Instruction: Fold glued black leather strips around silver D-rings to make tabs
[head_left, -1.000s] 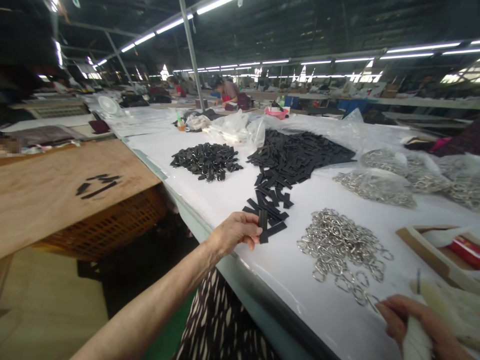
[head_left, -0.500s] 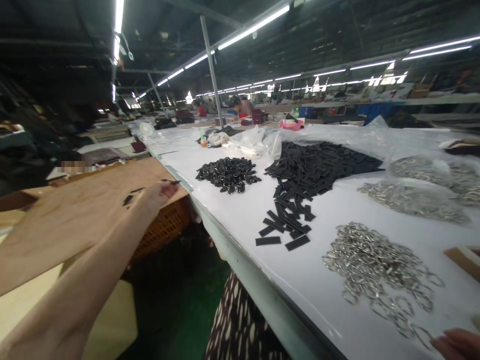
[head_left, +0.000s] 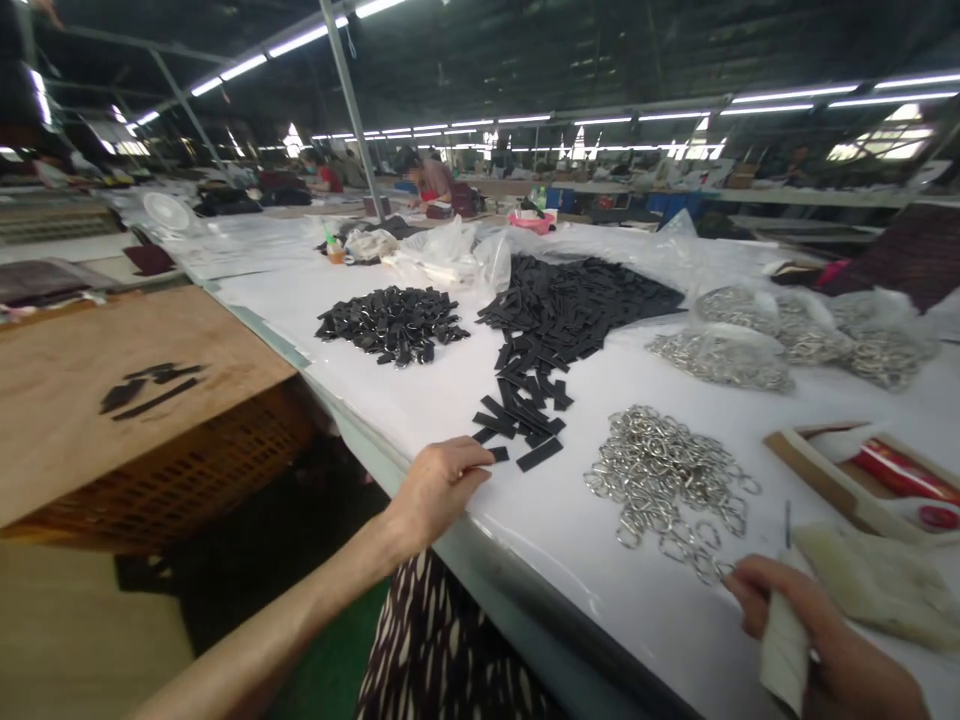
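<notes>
My left hand point(head_left: 439, 485) rests at the near edge of the white table point(head_left: 570, 520), its fingertips pinching the end of a black strip point(head_left: 496, 454) at the tail of a long heap of black strips point(head_left: 559, 320). My right hand point(head_left: 806, 635) is at the lower right, closed around a white cloth-wrapped tool point(head_left: 780, 640) with a thin metal tip. It sits just beside a pile of silver metal rings point(head_left: 667, 480).
A second pile of small black pieces point(head_left: 390, 322) lies further back. Bags of metal rings point(head_left: 780, 340) sit at the right. A wooden tray point(head_left: 847, 480) holds red items. A wooden board point(head_left: 112, 390) with black strips covers an orange crate point(head_left: 187, 470) at the left.
My left hand reached out to the wooden board at the left, laid a strip there, and has come back to the strips at the table edge. My right hand stayed by the rings.
</notes>
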